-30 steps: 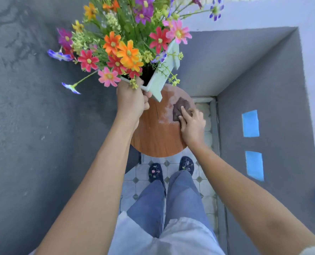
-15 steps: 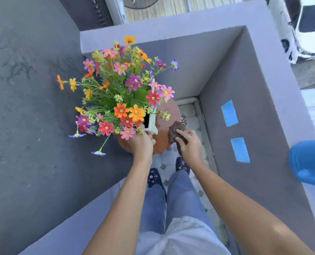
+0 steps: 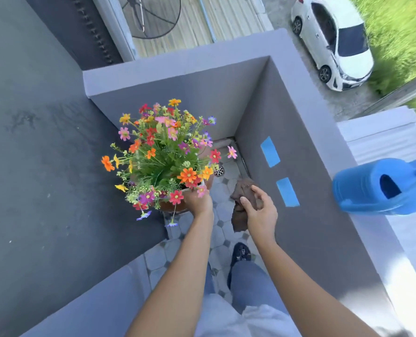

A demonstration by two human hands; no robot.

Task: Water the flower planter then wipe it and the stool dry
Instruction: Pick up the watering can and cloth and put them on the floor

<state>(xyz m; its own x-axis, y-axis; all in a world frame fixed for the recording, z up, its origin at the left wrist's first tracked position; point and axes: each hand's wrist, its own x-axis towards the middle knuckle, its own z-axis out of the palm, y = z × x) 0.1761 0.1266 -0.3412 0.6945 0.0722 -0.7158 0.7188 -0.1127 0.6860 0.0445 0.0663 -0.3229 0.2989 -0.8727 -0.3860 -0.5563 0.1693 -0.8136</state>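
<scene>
The flower planter (image 3: pixel 164 156), a white box full of red, orange, pink and purple flowers, stands on the round wooden stool (image 3: pixel 171 206), which the blooms almost wholly hide. My left hand (image 3: pixel 198 199) grips the planter's near right edge. To the right, my right hand (image 3: pixel 260 212) holds a crumpled brown cloth (image 3: pixel 239 215) in the air above the tiled floor, clear of the stool. The blue watering can (image 3: pixel 377 186) sits on top of the grey parapet wall at the far right.
Grey walls (image 3: pixel 306 190) close in this narrow balcony corner on the left, back and right. Two blue tape patches (image 3: pixel 270 152) mark the right wall. A floor drain (image 3: pixel 219 170) lies in the tiled floor behind the stool. My feet stand just before the stool.
The planter has come down from its tilted, lifted pose onto the stool. My right hand has lifted the cloth off the stool top and away to the right. The view has pulled back.
</scene>
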